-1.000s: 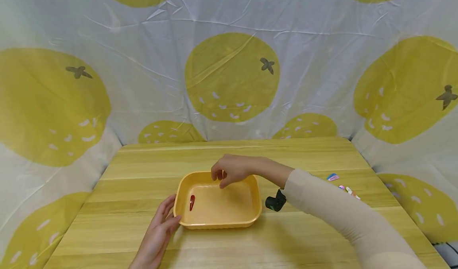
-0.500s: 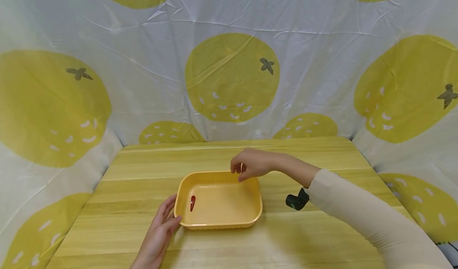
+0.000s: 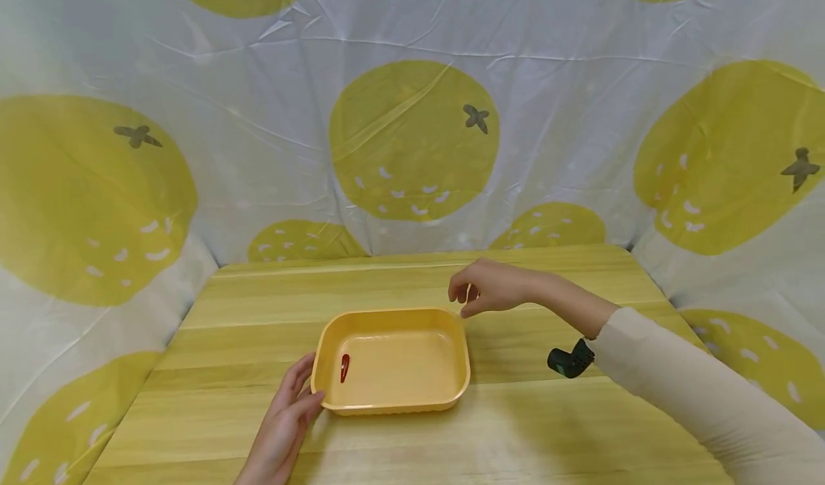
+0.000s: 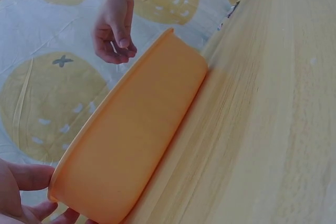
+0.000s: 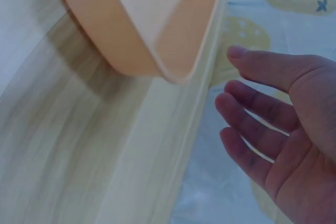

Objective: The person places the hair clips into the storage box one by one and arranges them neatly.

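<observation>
A yellow plastic basin [image 3: 399, 407] sits on the wooden table. Inside it, near the left end, lies a red snap hair clip [image 3: 344, 368]. My left hand [image 3: 283, 417] holds the basin's left end, thumb by the front corner and fingers along the side; the left wrist view shows the thumb [image 4: 34, 177] against the rim. Past the basin's back right corner hovers my right hand [image 3: 493, 286], fingers loosely bent. Nothing shows between its thumb and fingers [image 5: 252, 124] in the right wrist view.
A black wrist camera [image 3: 570, 359] hangs under the right forearm. That sleeve [image 3: 696, 392] covers the table's right side. Small colourful items [image 4: 229, 14] show beyond the basin in the left wrist view. A fruit-print curtain [image 3: 412, 26] stands behind the table.
My right hand has moved from above the basin to the right, clear of its rim. The right sleeve now hides the small clips on the right. My left hand, basin and red clip have stayed put.
</observation>
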Available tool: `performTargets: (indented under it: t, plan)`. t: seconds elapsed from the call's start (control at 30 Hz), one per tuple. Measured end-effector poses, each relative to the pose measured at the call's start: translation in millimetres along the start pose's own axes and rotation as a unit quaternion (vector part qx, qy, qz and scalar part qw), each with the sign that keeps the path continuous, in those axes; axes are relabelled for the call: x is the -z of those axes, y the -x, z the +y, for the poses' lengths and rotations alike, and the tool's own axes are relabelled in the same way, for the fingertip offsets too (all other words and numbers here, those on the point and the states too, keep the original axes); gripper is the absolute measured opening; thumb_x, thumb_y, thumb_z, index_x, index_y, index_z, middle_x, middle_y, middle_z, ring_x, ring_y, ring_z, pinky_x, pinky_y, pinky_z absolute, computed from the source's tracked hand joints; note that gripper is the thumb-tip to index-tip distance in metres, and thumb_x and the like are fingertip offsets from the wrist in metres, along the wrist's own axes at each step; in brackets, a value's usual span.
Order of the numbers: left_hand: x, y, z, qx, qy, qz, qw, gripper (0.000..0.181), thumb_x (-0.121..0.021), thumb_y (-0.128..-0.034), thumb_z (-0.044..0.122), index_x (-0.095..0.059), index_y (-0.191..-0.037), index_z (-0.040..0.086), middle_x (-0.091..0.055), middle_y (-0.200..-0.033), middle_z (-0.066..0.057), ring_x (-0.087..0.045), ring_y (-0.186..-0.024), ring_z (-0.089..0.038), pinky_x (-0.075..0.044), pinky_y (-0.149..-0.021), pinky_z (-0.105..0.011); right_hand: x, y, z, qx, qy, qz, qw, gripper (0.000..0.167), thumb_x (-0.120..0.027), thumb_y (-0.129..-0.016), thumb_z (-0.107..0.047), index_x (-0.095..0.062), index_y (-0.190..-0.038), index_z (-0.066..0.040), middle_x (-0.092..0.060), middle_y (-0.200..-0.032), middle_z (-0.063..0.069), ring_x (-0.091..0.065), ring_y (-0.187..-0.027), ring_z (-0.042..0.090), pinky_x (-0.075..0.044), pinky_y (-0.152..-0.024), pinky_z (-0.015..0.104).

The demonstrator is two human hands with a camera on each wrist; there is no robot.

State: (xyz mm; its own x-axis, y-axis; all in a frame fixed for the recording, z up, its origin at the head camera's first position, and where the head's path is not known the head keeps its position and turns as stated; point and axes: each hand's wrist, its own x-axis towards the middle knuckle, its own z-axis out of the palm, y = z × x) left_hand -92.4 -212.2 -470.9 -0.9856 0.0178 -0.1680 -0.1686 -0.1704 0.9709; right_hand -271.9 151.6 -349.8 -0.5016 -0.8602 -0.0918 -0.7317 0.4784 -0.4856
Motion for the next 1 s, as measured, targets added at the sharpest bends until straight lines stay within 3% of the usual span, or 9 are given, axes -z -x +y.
performTargets:
  t: [0.5, 1.0]
  plan:
    - [-0.9, -0.5, -0.5, 0.002, 0.0, 0.002, 1.0, 0.065, -0.051, -0.1034, 0.0, -0.022, -0.161, 0.009, -0.021, -0.165, -0.014, -0.028, -0.146, -0.036, -0.044, -0.1, -0.023, 1.9, 29.6, 18.8, -0.024, -0.031, 0.015, 0.9991, 0.023, -0.078, -0.094, -0.015, -0.071, -0.115, -0.008, -0.068, -0.103, -0.005, -0.068, -0.095, 0.015, -0.056, -0.084, 0.032]
    - [-1.6, -1.8, -0.3, 0.004, 0.008, 0.005, 0.9999, 0.065, -0.05, -0.1024, -0.001, -0.022, -0.161, 0.007, -0.021, -0.165, -0.014, -0.028, -0.146, -0.035, -0.045, -0.101, -0.024, 16.3, 93.5, 50.0, -0.085, -0.056, 0.026, 0.9945, 0.026, -0.078, -0.094, -0.015, -0.069, -0.118, -0.008, -0.066, -0.103, -0.005, -0.067, -0.098, 0.02, -0.056, -0.085, 0.034]
